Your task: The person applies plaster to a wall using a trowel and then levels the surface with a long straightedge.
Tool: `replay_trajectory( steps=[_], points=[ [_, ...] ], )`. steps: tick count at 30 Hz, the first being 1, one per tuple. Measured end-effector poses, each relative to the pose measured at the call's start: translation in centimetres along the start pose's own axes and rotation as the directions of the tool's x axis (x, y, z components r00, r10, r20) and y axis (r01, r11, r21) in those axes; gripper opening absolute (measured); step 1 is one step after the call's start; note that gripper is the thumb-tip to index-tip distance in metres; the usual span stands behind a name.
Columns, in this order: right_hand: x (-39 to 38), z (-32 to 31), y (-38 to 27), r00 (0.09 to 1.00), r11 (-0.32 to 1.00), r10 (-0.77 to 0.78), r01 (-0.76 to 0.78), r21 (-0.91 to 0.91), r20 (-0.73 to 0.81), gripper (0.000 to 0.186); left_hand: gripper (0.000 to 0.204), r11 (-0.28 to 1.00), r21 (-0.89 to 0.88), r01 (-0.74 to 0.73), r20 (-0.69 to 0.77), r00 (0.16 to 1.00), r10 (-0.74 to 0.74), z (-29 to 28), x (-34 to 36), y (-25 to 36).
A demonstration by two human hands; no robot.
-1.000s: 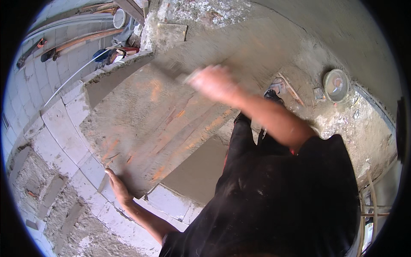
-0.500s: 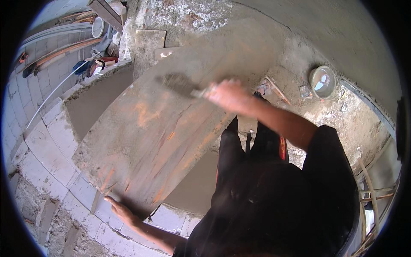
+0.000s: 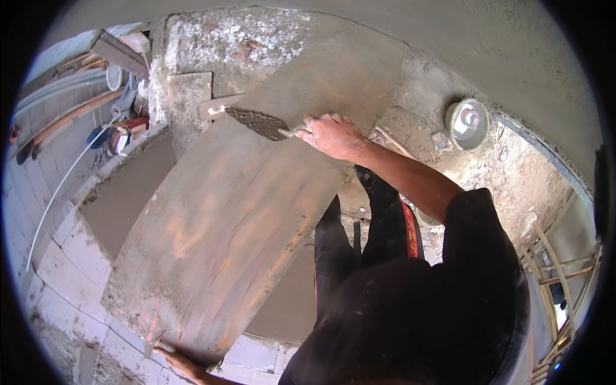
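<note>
My right hand (image 3: 333,136) is closed round the handle of a pointed trowel (image 3: 260,123), whose blade carries grey mortar. The blade is over the far part of a long board (image 3: 212,218), smeared grey with orange and reddish streaks. The board slants from near left to far right across a trough-like space between low block walls. At its near left end my left hand (image 3: 183,366) grips the edge, with some fingers hidden by the board.
To the right stands a round bucket (image 3: 468,125) with liquid in it. Pale block walling (image 3: 74,266) runs along the left, beside a smooth grey surface (image 3: 135,192). A small square board (image 3: 190,96) lies at the far end. Thin wooden sticks (image 3: 552,276) are at the right edge.
The trowel has stopped blurring and now shows its mortar-covered blade clearly. My view has shifted, so the board and my left hand sit lower in the picture. The left hand stays at the board's edge.
</note>
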State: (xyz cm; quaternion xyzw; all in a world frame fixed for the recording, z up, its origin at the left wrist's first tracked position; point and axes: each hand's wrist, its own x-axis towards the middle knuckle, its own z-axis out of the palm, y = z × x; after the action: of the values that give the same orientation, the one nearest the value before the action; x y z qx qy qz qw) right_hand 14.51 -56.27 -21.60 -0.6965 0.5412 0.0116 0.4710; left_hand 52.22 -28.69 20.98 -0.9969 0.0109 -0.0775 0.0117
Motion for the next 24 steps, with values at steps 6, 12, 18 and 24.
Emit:
replay_trajectory(
  steps=[6,12,18,24],
  points=[
    [12.6,-1.0,16.5,0.962,0.983,0.183,-0.185,-0.006,0.202,0.044,0.099,0.994,-0.089,-0.065,0.096,0.993,0.073,2.5,-2.5,1.2],
    [15.9,2.9,40.0,0.915,0.886,0.4,-0.402,-0.231,-0.057,0.049,0.099,0.995,-0.086,-0.046,0.076,0.996,0.053,6.9,-3.6,1.9],
    [0.0,1.0,19.1,0.898,0.79,-0.44,0.392,-0.472,0.008,0.024,0.099,0.996,-0.085,-0.025,0.077,0.997,0.032,7.7,-4.9,1.6],
    [5.4,3.7,34.4,0.963,0.969,0.242,-0.232,-0.085,0.122,0.049,0.099,0.991,-0.115,-0.069,0.093,0.992,0.08,9.0,-4.2,3.0]
  ],
)
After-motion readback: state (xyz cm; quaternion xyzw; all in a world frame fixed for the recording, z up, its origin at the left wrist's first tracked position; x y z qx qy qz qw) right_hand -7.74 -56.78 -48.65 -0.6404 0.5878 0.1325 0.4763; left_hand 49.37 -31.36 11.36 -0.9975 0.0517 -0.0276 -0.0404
